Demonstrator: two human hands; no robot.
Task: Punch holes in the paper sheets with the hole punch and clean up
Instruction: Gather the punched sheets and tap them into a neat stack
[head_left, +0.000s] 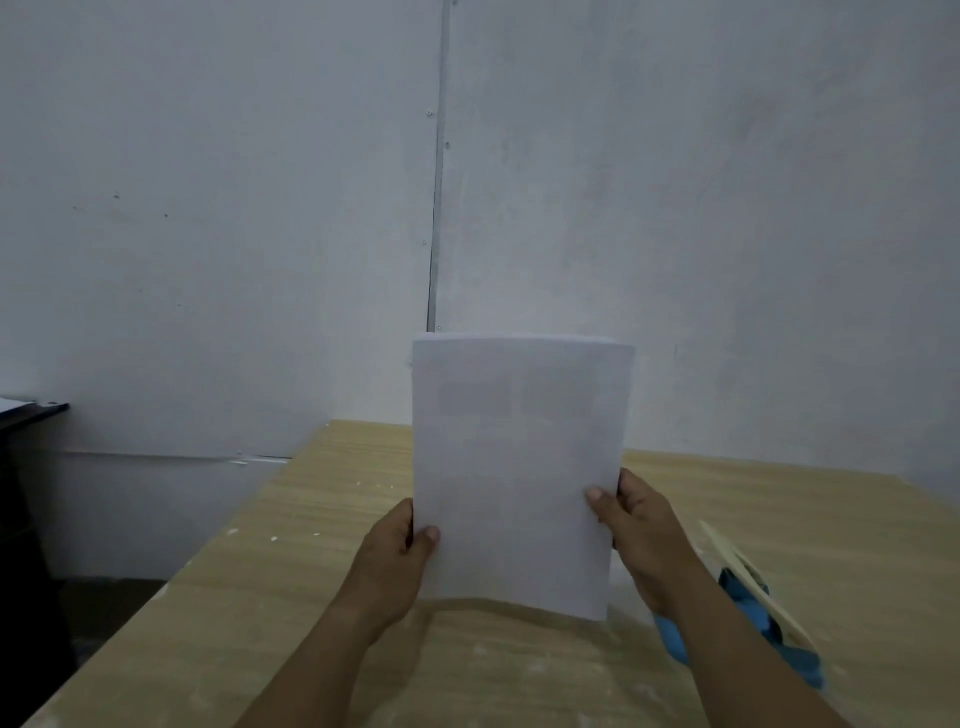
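A stack of white paper sheets (519, 467) stands upright in front of me, its lower edge just above the wooden table (322, 519). My left hand (400, 556) grips the stack's lower left edge, thumb on the front. My right hand (634, 519) grips the right edge, thumb on the front as well. Behind my right forearm lies a blue object with a cream-coloured handle or lever (758, 597), partly hidden; it may be the hole punch, but I cannot tell for sure.
The table carries small white specks and smudges (274, 539). A grey-white wall (208, 208) rises right behind the table. At the far left stands a dark piece of furniture (26, 467) with a white sheet on top. The table's left edge drops to the floor.
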